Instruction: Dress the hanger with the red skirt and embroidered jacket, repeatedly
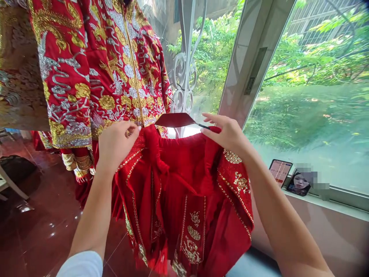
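Between your two bare hands, upright before the window: a red fabric skirt with gold embroidery and beaded edging, its gathered waistband uppermost, its panels hanging in folds. Behind the middle of the waistband stands a dark red, flat trapezoid hanger piece. From its right end a thin black bar runs toward your right hand.

Your left hand has thumb and bent forefinger closed on the waistband's left end. On the right, your thumb and forefinger are parted, tips either side of the bar; whether they grip the skirt, you cannot tell from this angle.

Behind, to the left, hangs a red jacket densely embroidered in gold and silver. Beside it: a white scrolled metal grille. To your right, two phones lean on the pale window sill, one lit with digits. Lower left: dark red glossy floor tiles, with part of a white chair at the edge.
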A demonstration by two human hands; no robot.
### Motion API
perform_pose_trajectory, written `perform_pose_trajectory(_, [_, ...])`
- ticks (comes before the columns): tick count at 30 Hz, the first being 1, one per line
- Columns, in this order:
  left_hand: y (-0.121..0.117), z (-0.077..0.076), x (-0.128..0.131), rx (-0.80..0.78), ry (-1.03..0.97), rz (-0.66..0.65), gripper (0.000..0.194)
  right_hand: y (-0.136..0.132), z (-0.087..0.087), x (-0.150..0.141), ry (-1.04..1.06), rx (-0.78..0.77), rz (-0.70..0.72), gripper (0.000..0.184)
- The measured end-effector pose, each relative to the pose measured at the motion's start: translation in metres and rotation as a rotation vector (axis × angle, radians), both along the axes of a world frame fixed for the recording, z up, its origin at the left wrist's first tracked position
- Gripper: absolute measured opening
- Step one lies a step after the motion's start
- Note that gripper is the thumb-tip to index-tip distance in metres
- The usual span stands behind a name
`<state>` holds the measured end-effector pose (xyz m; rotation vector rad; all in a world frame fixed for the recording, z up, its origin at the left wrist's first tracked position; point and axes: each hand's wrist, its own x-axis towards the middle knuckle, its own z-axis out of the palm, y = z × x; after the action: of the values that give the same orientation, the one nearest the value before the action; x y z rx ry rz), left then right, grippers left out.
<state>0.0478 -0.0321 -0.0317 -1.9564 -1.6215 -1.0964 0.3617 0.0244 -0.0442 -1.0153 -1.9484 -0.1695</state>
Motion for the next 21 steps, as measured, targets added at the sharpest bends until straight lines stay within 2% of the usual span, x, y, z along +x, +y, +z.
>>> perform_pose_trajectory(1, [0.010, 0.005, -0.005, 0.011, 0.035, -0.081, 0.042, 0.002, -0.003, 0.012, 0.001, -0.083, 0.045, 0.054])
perform_pose_trajectory(3, [0.033, 0.009, -0.011, -0.111, 0.098, -0.298, 0.052, 0.006, -0.008, 0.031, -0.020, -0.239, 0.128, 0.056])
perform_pose_trajectory(4, [0.044, 0.009, -0.013, -0.189, 0.111, -0.381, 0.057, 0.009, -0.010, 0.037, -0.015, -0.280, 0.152, 0.054])
perform_pose_trajectory(6, [0.061, 0.005, -0.015, -0.274, 0.100, -0.454, 0.060, 0.014, -0.015, 0.041, 0.051, -0.283, 0.169, 0.048])
perform_pose_trajectory(11, [0.073, -0.003, -0.014, -0.202, 0.034, -0.495, 0.052, 0.019, -0.018, 0.036, 0.157, -0.286, 0.173, 0.042])
perform_pose_trajectory(16, [0.079, -0.006, -0.010, -0.148, -0.124, -0.503, 0.045, 0.019, -0.006, 0.041, 0.211, -0.309, 0.168, 0.045])
perform_pose_trajectory(18, [0.083, -0.008, -0.007, -0.123, -0.210, -0.476, 0.043, 0.018, 0.004, 0.043, 0.235, -0.390, 0.206, 0.046])
perform_pose_trajectory(21, [0.088, -0.011, -0.006, -0.150, -0.353, -0.476, 0.040, 0.016, 0.018, 0.045, 0.238, -0.635, 0.288, 0.044])
